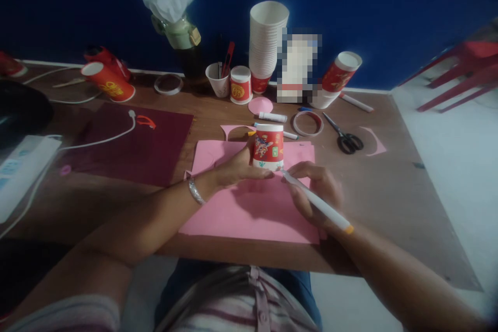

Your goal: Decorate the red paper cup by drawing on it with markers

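My left hand (243, 166) is wrapped round a red paper cup (268, 146) with a printed picture and white bands at both ends. On its lower white band are small green marks. Between the fingers of my right hand (317, 187) is a white marker pen (321, 205) with an orange end. Its tip is at the lower edge of the cup; whether it touches I cannot tell. Both hands are above pink paper sheets (249, 218) on the table.
Scissors (348, 141), a tape roll (308, 123) and a white marker (272, 117) lie beyond the paper. Farther back stand a tall stack of paper cups (266, 44), a small cup of tools (218, 83) and a dark bottle (189, 62). A white cable (101, 142) crosses the left side.
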`<state>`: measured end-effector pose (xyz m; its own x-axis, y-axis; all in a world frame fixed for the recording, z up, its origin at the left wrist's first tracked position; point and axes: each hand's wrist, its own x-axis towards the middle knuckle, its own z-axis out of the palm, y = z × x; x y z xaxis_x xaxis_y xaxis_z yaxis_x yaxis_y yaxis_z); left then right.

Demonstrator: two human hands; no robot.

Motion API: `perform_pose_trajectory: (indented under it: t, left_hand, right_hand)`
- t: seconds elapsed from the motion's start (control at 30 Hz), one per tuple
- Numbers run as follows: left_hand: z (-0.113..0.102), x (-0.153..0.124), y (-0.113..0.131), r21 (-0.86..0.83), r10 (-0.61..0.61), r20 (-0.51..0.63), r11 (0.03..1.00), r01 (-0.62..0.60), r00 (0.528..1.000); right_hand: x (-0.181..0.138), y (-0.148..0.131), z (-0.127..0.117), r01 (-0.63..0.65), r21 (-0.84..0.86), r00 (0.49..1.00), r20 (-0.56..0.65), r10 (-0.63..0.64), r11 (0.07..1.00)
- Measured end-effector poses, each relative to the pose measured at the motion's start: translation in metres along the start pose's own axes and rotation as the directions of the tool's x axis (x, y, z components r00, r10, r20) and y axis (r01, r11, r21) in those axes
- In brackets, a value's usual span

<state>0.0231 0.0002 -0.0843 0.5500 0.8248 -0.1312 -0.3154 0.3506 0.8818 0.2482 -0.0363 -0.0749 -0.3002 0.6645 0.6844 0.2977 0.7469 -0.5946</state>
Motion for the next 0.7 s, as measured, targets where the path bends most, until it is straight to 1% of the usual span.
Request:
perform_pose_trajectory:
  t: [0.07,0.27,0.5,0.6,0.7]
  left_hand:
    - [0.000,0.001,-0.001,0.022,-0.002,0.004,1.000,0.002,1.000]
    - [-0.001,0.003,-0.003,0.086,0.017,0.006,0.996,-0.017,1.000]
    - [0.002,-0.001,0.002,0.091,-0.036,0.020,0.995,0.034,0.999]
    - [0.003,-0.001,0.004,0.079,-0.021,0.036,0.997,0.018,0.999]
    - [0.001,-0.001,0.004,0.080,0.004,0.080,0.997,-0.010,0.997]
  right_hand:
    - [-0.001,-0.003,-0.001,-0.017,-0.041,1.000,0.020,0.018,0.999]
    - [0.007,-0.013,-0.006,0.088,-0.126,0.993,0.094,-0.076,0.988]
    - [0.004,-0.009,-0.004,0.073,-0.131,0.996,0.060,-0.066,0.989]
    - [0.004,-0.007,-0.004,0.085,-0.134,0.995,0.061,-0.078,0.987]
    - [0.006,-0.007,-0.005,0.087,-0.141,0.993,0.086,-0.075,0.986]
